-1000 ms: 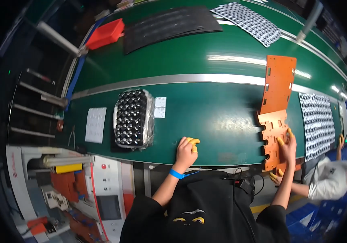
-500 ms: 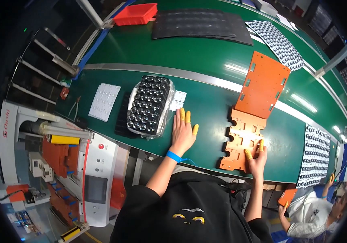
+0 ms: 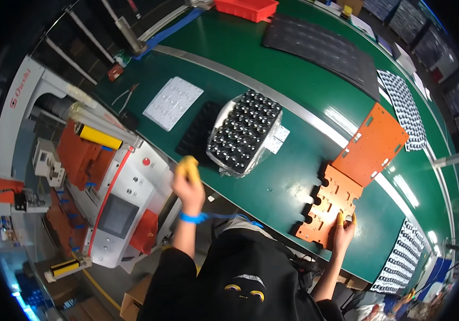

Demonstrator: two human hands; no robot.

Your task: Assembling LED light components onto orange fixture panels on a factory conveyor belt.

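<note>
My left hand [image 3: 188, 186], with yellow finger cots and a blue wrist strap, is raised off the table by its front edge. It is smeared by motion, so I cannot tell whether its fingers hold anything. Closest to it are a black tray-like sheet [image 3: 196, 131] and a bagged stack of black lens trays with rounded cups [image 3: 245, 131]. My right hand [image 3: 343, 235] grips the near right edge of an orange fixture plate [image 3: 323, 211] with notches and cutouts. A flat orange plate [image 3: 373, 144] lies against the fixture's far end.
White sheets [image 3: 173, 103] and pliers [image 3: 127, 95] lie on the left. A machine [image 3: 128, 214] with a screen and red button stands beside the table. Black sheets [image 3: 320, 51] and a red bin [image 3: 246, 8] lie at the back; patterned sheets [image 3: 400, 257] are at the right.
My left hand has lifted from beside the lens trays and swung left toward the machine. My right hand stays at the orange fixture. The whole view has turned and shifted left.
</note>
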